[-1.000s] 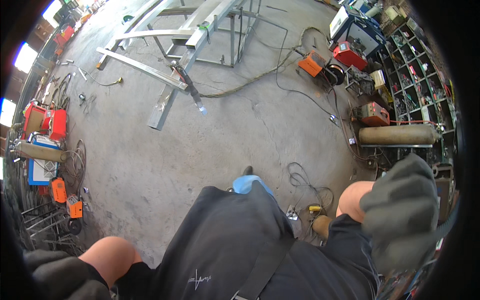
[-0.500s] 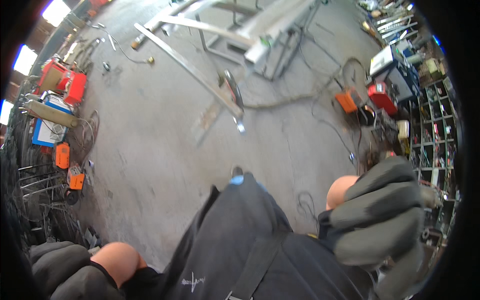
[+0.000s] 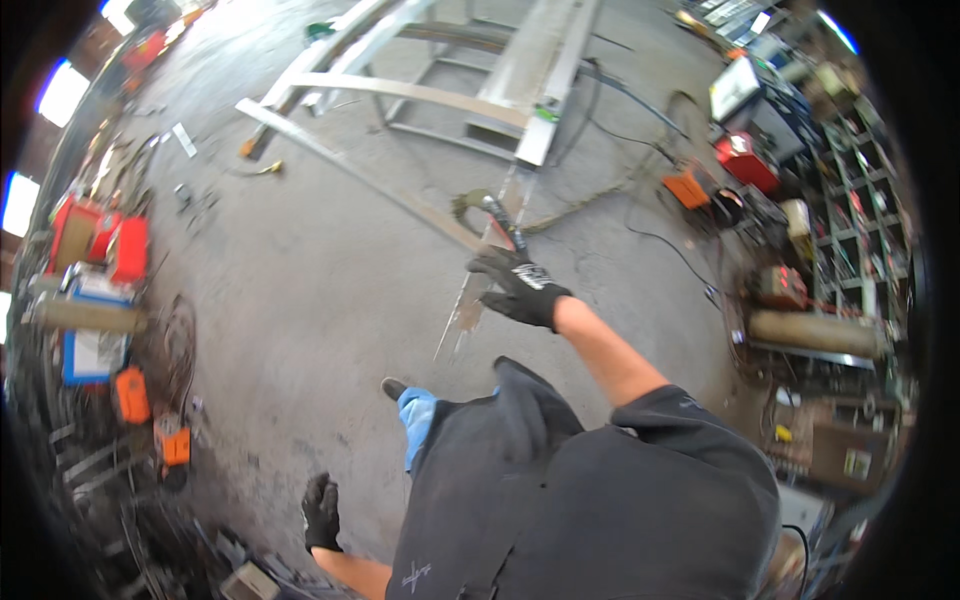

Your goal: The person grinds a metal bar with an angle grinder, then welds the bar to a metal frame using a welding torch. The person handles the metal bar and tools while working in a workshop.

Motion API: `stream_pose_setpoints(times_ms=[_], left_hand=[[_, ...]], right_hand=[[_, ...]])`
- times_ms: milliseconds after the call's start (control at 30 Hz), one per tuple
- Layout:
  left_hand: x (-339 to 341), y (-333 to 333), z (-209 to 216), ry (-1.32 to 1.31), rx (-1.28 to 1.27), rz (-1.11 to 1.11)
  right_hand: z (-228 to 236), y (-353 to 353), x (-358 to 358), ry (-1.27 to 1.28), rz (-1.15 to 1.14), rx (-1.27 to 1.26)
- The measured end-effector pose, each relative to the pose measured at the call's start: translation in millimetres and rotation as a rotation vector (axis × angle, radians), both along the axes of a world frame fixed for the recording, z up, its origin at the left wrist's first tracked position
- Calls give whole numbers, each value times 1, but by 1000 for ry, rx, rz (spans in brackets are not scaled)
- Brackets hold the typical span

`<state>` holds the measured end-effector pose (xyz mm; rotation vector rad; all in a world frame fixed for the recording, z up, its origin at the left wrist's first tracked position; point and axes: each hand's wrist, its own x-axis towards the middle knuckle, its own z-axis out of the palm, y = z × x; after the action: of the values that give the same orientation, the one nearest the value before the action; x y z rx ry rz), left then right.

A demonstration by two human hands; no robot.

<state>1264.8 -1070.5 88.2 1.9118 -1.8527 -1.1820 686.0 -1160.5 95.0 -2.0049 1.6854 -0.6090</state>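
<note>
Nearest you, your gloved left hand point(image 3: 321, 512) hangs low at your side; whether its bent fingers are closed cannot be told. Farther out, your gloved right hand point(image 3: 520, 287) reaches forward, thumb parted from fingers, just beside the dark torch-like tool point(image 3: 505, 222); contact cannot be confirmed. The tool is by the near end of a long metal bar point(image 3: 350, 173). Beyond stands a metal frame point(image 3: 560, 80).

1. White lettering point(image 3: 533, 276) on the glove back, just behind the fingers of the person's right hand point(image 3: 515, 285): too blurred to read.
2. A pale emblem point(image 3: 415, 574) on the dark shirt point(image 3: 620, 500), below and right of the left hand's point(image 3: 321, 505) fingers: no legible word.
3. A white label point(image 3: 857, 463) on a brownish box point(image 3: 832, 450), well right of the right fingers: unreadable.
</note>
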Motion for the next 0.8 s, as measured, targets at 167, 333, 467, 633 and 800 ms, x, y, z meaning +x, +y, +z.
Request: stream_pose_setpoints(times_ms=[167, 333, 467, 633, 800], left_hand=[[80, -71, -39, 338, 209, 115], [114, -187, 30, 269, -57, -22], [101, -269, 63, 146, -108, -82], [14, -343, 37, 48, -276, -435], [-97, -369, 32, 572, 6, -480]], right_hand=[[-35, -38, 39, 206, -434, 73], [-73, -61, 57, 119, -656, 116], [-114, -66, 51, 433, -816, 53], [-103, -75, 32, 356, -862, -11], [-76, -83, 28, 309, -784, 413]])
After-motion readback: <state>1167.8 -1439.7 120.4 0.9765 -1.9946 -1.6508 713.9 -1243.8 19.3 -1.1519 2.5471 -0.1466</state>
